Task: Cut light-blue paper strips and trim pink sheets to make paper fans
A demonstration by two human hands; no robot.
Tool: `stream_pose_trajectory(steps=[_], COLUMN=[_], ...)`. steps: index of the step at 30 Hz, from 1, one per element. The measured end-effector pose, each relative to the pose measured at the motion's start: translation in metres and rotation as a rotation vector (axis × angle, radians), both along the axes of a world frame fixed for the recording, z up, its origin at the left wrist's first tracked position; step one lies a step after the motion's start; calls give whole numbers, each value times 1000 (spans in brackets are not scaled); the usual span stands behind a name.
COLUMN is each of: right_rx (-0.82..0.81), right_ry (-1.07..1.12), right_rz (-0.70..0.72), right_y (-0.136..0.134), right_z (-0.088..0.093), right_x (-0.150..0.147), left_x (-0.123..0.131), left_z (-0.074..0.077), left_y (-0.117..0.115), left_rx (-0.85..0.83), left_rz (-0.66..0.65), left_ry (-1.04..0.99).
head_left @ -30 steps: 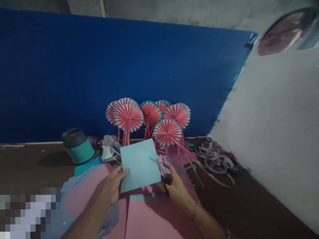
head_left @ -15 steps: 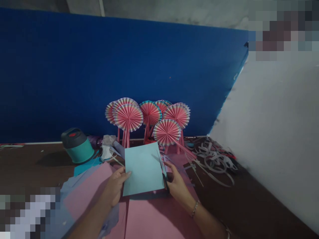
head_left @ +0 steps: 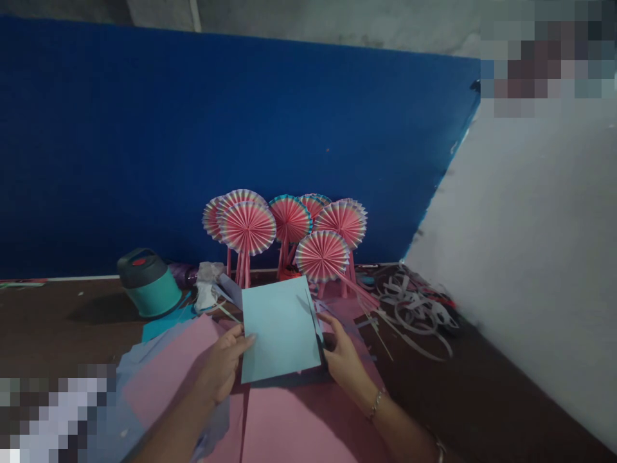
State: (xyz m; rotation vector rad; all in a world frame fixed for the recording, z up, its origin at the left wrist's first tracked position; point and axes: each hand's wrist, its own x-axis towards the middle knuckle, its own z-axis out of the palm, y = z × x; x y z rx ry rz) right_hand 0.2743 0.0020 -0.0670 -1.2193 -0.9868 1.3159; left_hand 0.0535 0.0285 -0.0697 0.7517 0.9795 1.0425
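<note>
My left hand (head_left: 222, 366) pinches the left edge of a light blue sheet of paper (head_left: 279, 328), held up over the table. My right hand (head_left: 340, 354) is closed around a pair of scissors (head_left: 315, 328) whose blades run along the sheet's right edge. Pink sheets of paper (head_left: 289, 424) lie flat under both hands.
Several pink pleated paper fans on sticks (head_left: 289, 225) stand against a blue board (head_left: 216, 141). A teal container with a dark lid (head_left: 149, 283) sits at the left. Grey paper strips (head_left: 414, 308) are piled at the right, by a white panel (head_left: 530, 257).
The blue sheet has shifted slightly right and turned more upright. The scissors have gone from inside the sheet's right part to its right edge.
</note>
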Motion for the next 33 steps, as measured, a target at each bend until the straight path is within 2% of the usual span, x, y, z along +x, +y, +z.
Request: stream_pose_trajectory(steps=[9, 25, 33], right_rx=[-17, 2, 33], right_ry=[8, -16, -88], right_rz=[1, -29, -48], right_y=[-2, 2, 3], right_z=[3, -6, -9], right_x=[-1, 2, 4], left_x=[0, -1, 2], left_z=[3, 1, 8], left_y=[-1, 0, -3], left_rx=[-3, -3, 5], left_rz=[-2, -12, -25], left_ry=[-6, -16, 45])
